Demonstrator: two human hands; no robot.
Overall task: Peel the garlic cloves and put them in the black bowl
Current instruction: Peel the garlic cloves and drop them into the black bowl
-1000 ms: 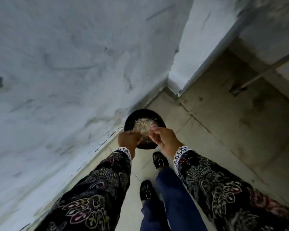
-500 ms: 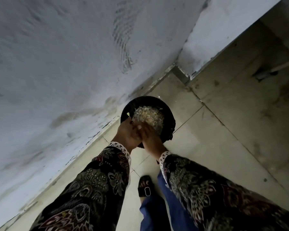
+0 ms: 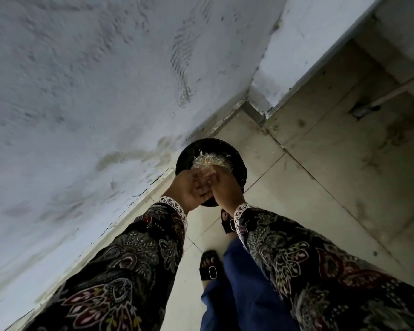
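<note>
A person stands close to a pale wall (image 3: 86,91), looking down past patterned sleeves (image 3: 139,254) at a black bowl (image 3: 237,163) held out in front, above a tiled floor (image 3: 308,187). The bowl is not resting on anything that shows; it seems to be carried by the left hand (image 3: 189,189), whose curled fingers appear to wrap its near rim from below. How firm that hold is cannot be told, since the two hands overlap and hide the rim there.

The right hand (image 3: 225,187) lies against the left, its fingers reaching over the near edge into the bowl. Whether it pinches a clove or a bit of skin cannot be made out; the fingertips are lost in the heap.

Inside the bowl sits a pale, papery heap (image 3: 208,160), which looks more like loose garlic skins than whole cloves, though single cloves cannot be picked out at this size.

Holding the bowl close under both hands probably keeps any skin or clove falling into it rather than onto the floor. The right hand seems to be sorting or picking through the heap. How far the peeling has got cannot be judged. Two sandalled feet (image 3: 209,266) stand below on the tiles.
</note>
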